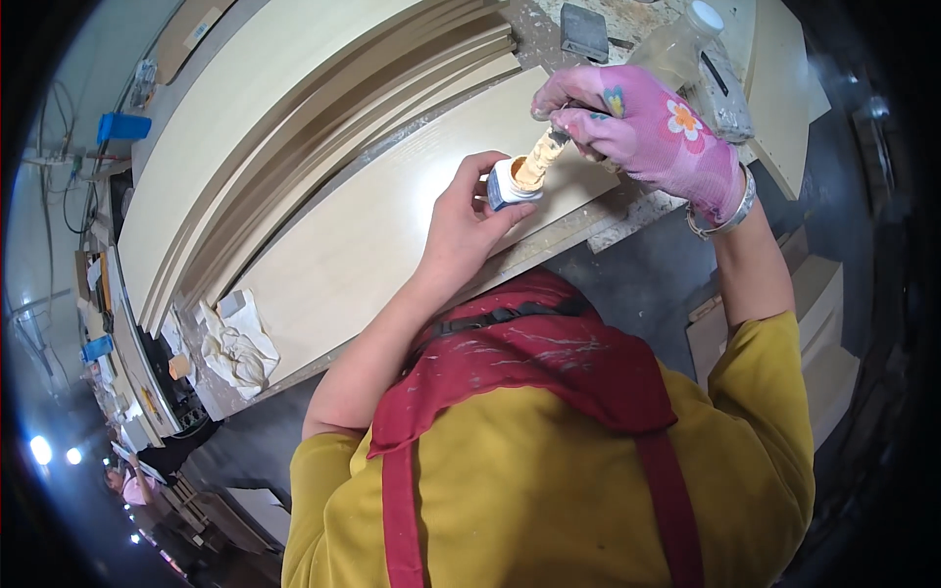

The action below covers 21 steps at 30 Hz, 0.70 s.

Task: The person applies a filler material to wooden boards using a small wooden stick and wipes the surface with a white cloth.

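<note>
My left hand [461, 223] is bare and wraps round a small white jar [498, 188] with a blue label, tilted so its mouth faces right. My right hand [659, 127], in a pink glove with flower prints, pinches a putty knife [559, 138]. Thick pale-yellow paste [537, 165] coats the blade and reaches down to the jar's mouth. The gloved fingers cover the knife's handle. Beneath both hands lies a smooth pale wooden board [368, 230] on the bench.
Several long pale boards [284, 88] are stacked along the far left side. A crumpled white cloth [233, 343] rests at the board's left end. Beyond my right hand are a grey block [585, 32] and a clear white-capped bottle [676, 44]. Another person [137, 482] is far off, lower left.
</note>
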Motion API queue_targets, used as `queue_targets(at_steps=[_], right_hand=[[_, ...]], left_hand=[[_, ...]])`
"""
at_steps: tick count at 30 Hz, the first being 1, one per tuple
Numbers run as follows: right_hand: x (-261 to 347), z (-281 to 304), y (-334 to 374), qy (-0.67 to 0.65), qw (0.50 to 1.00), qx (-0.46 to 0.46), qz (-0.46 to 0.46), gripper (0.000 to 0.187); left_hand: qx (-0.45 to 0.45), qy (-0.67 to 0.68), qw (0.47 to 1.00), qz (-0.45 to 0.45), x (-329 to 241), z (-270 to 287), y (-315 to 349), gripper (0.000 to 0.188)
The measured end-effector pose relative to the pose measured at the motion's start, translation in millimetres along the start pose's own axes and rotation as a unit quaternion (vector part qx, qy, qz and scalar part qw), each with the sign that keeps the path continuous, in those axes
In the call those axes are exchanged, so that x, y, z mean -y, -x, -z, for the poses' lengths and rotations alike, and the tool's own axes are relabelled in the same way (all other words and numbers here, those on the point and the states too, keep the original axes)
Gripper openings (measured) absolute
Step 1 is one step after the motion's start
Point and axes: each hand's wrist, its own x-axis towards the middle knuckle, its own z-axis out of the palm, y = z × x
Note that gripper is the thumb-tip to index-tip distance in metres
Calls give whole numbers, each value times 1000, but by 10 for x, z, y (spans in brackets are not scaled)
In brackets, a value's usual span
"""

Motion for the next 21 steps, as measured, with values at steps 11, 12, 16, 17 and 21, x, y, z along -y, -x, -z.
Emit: queue_targets(at_steps=[11, 12, 16, 17, 21], right_hand=[[52, -241, -51, -147, 988, -49, -29, 27], [-66, -385, -85, -146, 985, -95, -13, 27], [290, -515, -306, -97, 992, 30, -78, 29], [361, -633, -386, -98, 992, 55, -54, 29], [899, -1179, -835, -219, 974, 55, -19, 29]], left_hand=[[-79, 59, 994, -42, 214, 232, 357, 50], [-65, 89, 994, 2, 212, 280, 385, 50], [-122, 66, 987, -84, 356, 583, 808, 51], [-147, 74, 983, -79, 394, 708, 976, 51], [-208, 180, 961, -32, 475, 1224, 1764, 51]])
